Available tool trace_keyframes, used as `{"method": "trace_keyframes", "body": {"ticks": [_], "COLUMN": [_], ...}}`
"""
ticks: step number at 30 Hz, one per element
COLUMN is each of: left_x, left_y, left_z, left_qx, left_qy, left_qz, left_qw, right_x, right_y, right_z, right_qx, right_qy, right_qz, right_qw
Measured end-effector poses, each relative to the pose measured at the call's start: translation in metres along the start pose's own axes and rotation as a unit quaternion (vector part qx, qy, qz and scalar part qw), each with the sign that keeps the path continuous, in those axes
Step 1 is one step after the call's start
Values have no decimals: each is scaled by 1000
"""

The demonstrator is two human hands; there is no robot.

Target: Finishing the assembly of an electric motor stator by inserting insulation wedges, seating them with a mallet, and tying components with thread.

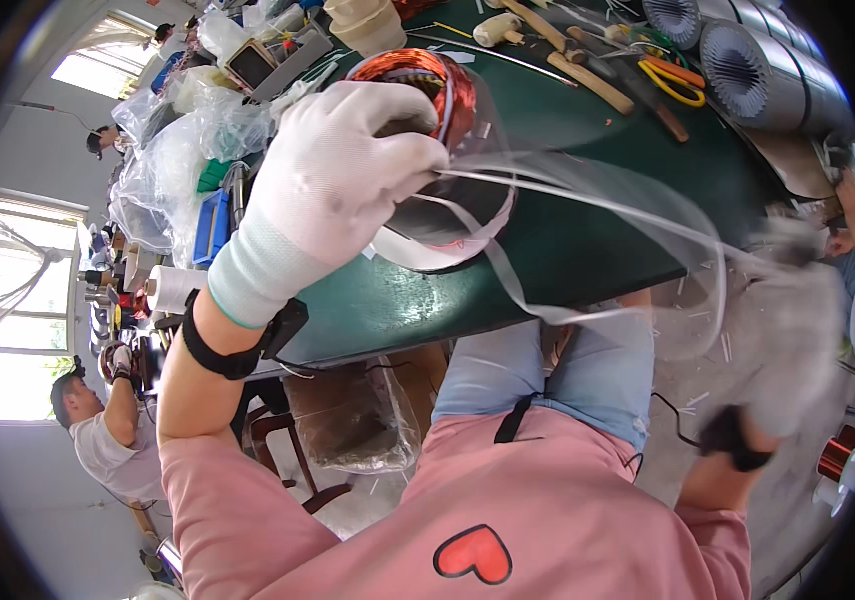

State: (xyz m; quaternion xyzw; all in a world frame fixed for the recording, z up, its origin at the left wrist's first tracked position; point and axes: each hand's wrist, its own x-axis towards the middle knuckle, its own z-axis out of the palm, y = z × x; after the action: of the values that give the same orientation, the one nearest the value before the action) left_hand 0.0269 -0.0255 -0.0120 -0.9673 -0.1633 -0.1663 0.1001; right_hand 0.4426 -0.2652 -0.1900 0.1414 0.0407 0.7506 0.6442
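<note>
A motor stator (461, 105) with copper-coloured windings stands at the near edge of the green table, a white band around its lower rim. My left hand (358, 150), in a white knit glove, is closed over its top left side, the fingers curled at the windings. White lacing tape (588, 200) comes out by the left thumb and fingertips. One stretch runs straight to the right; another hangs in a loose loop over the table edge. Far out to the right, my gloved right hand (793, 310) is smeared by motion, the straight stretch leading into it. Its fingers cannot be made out.
On the green table (588, 240) lie mallets (593, 82), yellow-handled scissors (673, 85) and slotted metal cores (738, 70). Clear plastic bags (173, 150) and a blue bin (213, 228) sit at left. Another person (113, 440) works at far left. A copper wire spool (841, 455) is at lower right.
</note>
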Motion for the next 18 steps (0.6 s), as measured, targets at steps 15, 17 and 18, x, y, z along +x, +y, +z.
{"method": "trace_keyframes", "body": {"ticks": [15, 17, 18], "left_x": [-45, -32, -36], "left_y": [119, 142, 149], "left_z": [29, 36, 45], "left_qx": [-150, -262, -262], "left_qy": [126, 194, 199], "left_qz": [139, 71, 69], "left_qw": [971, 943, 942], "right_x": [183, 191, 192], "right_y": [199, 215, 216], "right_z": [4, 20, 20], "right_qx": [-780, -695, -699], "right_qy": [-31, 40, 39], "right_qz": [-53, 72, 99], "right_qw": [623, 714, 707]}}
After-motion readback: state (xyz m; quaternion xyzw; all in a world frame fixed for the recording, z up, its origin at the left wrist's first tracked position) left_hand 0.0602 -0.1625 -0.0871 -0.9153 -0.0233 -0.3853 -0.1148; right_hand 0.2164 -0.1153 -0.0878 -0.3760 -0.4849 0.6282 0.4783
